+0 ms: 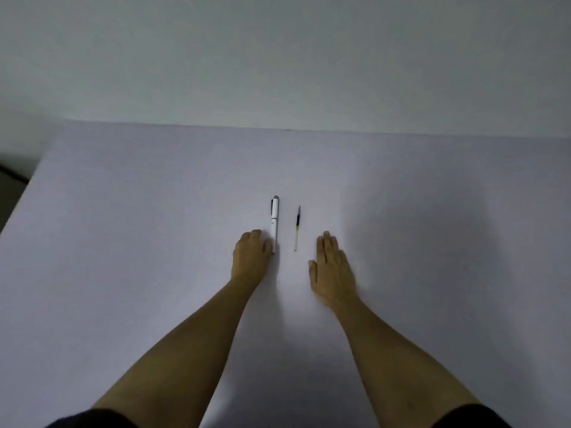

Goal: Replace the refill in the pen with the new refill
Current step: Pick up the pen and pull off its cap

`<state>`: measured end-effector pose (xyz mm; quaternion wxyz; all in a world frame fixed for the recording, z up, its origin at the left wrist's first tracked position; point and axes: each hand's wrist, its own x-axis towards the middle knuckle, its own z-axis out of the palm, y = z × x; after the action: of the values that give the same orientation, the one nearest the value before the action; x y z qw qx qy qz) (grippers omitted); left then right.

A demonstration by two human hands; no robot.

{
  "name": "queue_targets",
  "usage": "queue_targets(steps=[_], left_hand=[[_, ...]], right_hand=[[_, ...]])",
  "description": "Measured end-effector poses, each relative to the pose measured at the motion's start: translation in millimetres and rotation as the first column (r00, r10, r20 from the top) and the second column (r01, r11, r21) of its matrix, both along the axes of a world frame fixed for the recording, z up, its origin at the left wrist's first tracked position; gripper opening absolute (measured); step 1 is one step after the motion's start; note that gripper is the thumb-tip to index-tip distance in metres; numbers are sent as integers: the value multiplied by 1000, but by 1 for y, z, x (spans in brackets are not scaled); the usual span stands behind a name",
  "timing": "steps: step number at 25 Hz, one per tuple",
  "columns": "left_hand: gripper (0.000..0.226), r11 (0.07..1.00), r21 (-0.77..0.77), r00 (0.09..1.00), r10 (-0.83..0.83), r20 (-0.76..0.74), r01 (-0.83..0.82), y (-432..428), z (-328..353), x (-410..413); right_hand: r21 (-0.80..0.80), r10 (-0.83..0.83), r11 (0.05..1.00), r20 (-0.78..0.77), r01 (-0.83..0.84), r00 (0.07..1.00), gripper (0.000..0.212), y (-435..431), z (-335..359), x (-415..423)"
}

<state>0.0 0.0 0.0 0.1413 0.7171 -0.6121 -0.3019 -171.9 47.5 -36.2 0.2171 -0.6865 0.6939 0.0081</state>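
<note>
Fingers of the left hand curl loosely, touching the white pen near its lower end; the right hand lies flat, fingers extended, holding nothing. Just beyond and between them on the tabletop lies the new refill. Best pinch the barrel firmly and steady it with the other hand before unscrewing.

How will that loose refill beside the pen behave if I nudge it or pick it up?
The refill is a thin round tube lying flat on the smooth table, so it would probably roll sideways. It looks very light and may bend slightly. A pinch near its middle seems safest.
</note>
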Motion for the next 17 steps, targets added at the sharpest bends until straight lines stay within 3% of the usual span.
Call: queue_targets(steps=[8, 13, 17], left_hand=[[26, 985, -7, 985, 170, 19, -170, -40, -12, -23], [20, 975, 8, 974, 224, 32, -224, -52, -15, -29], [19, 984, -10, 983, 178, -53, -179, -42, -7, -14]], right_hand=[[-203, -54, 978, 13, 56, 998, 59, 4, -15, 0], [-184, -44, 982, 20, 47, 999, 59, 3, -17, 0], [-163, -28, 985, 126, 49, 992, 56, 0, -10, -6]])
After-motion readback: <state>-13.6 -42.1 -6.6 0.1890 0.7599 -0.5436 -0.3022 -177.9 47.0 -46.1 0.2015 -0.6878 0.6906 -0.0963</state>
